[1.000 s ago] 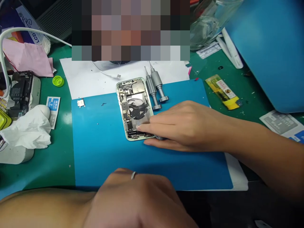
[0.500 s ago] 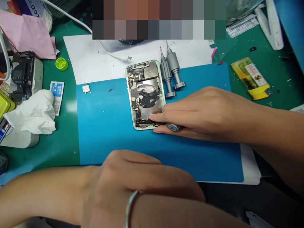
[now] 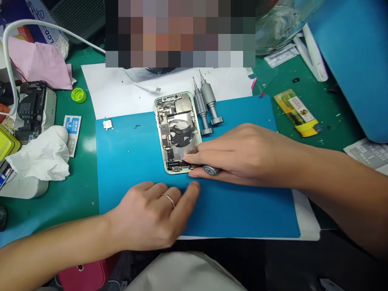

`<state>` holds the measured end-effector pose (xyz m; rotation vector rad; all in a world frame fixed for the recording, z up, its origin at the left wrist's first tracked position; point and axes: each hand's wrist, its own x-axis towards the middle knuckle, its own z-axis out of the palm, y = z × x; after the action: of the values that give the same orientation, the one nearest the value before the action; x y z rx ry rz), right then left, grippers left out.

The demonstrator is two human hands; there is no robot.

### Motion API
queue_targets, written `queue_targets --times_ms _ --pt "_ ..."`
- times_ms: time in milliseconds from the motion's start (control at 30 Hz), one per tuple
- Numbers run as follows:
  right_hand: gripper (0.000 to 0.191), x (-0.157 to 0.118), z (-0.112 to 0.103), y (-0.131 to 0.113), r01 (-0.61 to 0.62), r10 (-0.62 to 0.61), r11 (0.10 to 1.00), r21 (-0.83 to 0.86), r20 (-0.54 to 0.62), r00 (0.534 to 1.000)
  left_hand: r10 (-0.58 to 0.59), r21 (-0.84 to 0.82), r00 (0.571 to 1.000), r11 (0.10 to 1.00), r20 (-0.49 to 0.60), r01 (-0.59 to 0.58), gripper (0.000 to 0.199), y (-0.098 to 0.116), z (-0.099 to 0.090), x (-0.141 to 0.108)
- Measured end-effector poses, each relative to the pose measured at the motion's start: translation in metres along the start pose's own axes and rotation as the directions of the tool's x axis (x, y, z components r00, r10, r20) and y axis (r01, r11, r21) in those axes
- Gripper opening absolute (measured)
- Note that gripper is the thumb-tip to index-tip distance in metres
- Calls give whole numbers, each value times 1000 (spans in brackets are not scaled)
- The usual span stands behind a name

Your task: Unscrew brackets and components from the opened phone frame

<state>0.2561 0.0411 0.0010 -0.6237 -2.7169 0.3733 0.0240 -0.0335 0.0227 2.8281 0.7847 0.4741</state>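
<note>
An opened smartphone [image 3: 184, 117] with a pale green frame lies on the blue mat [image 3: 242, 218], its circuit boards and inner parts bare. My right hand [image 3: 245, 155] is closed around a grey screwdriver [image 3: 211, 169], of which only the round end cap shows between the fingers. One fingertip touches the phone's lower right part. Below the phone, my left hand [image 3: 154, 214] hovers or rests over the mat's front edge. Its index finger reaches towards the phone's bottom edge, the others are loosely bent, and nothing shows in them. A ring sits on one finger; the thumb is hidden.
Two grey screwdrivers [image 3: 203, 103] lie just right of the phone. A small metal part [image 3: 108, 124] is on the mat's left. Crumpled tissue [image 3: 42, 155], a green cap [image 3: 79, 95] and another phone body [image 3: 32, 109] are at left, a yellow packet [image 3: 298, 113] at right.
My left hand has dropped away from close to the camera to the mat below the phone, its index finger now stretched out. My right hand keeps its place at the phone. The view has shifted.
</note>
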Motion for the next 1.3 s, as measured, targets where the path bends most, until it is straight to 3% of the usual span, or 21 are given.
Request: queue_targets --times_ms 100,300,700,967,1300 --pt "23 1 2 0 67 -69 997 -27 -67 995 -31 116 999 993 24 28 41 -8 3 -11" --pt "17 -2 6 -3 39 -40 999 -12 -121 992 -113 94 987 990 115 102 53 -4 0 -11" --pt "19 -3 8 -5 20 -20 1000 5 -94 995 -157 125 955 984 251 129 54 -3 1 -7" --pt "22 -12 14 -5 20 -20 1000 -2 -99 995 -139 129 956 986 259 108 53 -4 0 -7" --pt "20 -12 11 -10 -69 70 997 22 -62 996 -128 130 964 987 233 99 54 -4 2 -9"
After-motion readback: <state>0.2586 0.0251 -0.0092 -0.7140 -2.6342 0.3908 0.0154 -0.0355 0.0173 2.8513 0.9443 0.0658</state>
